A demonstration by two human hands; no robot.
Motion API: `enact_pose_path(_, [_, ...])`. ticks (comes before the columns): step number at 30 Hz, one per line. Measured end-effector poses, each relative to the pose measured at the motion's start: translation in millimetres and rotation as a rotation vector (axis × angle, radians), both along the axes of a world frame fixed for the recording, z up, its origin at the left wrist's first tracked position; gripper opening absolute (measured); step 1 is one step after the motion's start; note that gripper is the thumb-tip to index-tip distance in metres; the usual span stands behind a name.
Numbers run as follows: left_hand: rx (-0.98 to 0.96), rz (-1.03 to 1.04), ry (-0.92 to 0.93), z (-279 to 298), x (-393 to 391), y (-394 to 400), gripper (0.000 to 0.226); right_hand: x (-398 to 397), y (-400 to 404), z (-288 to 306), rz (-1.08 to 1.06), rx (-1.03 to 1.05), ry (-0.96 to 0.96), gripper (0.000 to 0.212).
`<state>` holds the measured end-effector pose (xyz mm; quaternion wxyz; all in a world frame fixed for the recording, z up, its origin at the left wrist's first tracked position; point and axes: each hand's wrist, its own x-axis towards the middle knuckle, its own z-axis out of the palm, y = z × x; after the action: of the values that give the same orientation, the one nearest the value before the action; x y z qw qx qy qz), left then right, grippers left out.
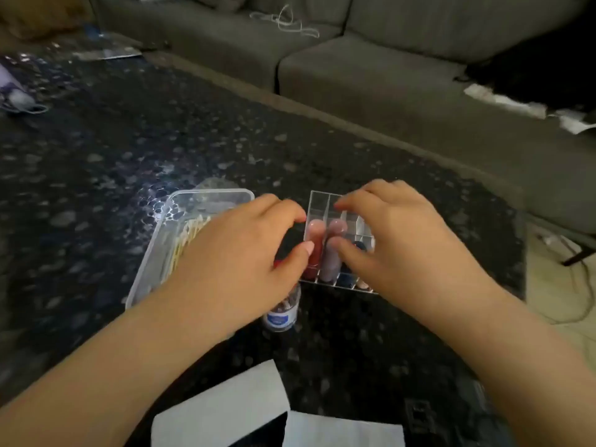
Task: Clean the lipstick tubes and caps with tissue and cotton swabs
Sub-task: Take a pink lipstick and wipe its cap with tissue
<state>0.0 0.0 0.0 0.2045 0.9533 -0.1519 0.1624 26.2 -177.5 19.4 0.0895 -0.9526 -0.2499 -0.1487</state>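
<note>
A clear acrylic organiser with square cells stands on the dark table, holding several lipstick tubes. A red tube and a mauve tube stand in its left cells. My left hand reaches to the organiser's left side, thumb tip against the red tube, fingers curled at the wall. My right hand hovers over the organiser with fingers curled above the cells and thumb by the mauve tube. A clear tub with cotton swabs sits left. White tissues lie at the front.
A small clear bottle with a blue label stands between the tub and the organiser, partly under my left hand. A grey sofa runs along the far side. The table's right edge drops to a pale floor with cables.
</note>
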Motion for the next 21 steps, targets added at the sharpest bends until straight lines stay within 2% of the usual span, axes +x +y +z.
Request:
enact_pose_path(4, [-0.018, 0.038, 0.002, 5, -10, 2, 0.035, 2, 19, 6, -0.092, -0.023, 0.1, 0.035])
enact_pose_path(9, [-0.044, 0.09, 0.042, 8, -19, 10, 0.032, 12, 35, 2, -0.206, -0.114, 0.233, 0.033])
enact_pose_path(13, [-0.013, 0.101, 0.079, 10, -29, 11, 0.034, 12, 46, 3, -0.297, -0.145, 0.294, 0.022])
enact_pose_path(21, [-0.03, 0.095, 0.064, 11, -34, 13, 0.033, 21, 53, 4, -0.395, -0.07, 0.361, 0.031])
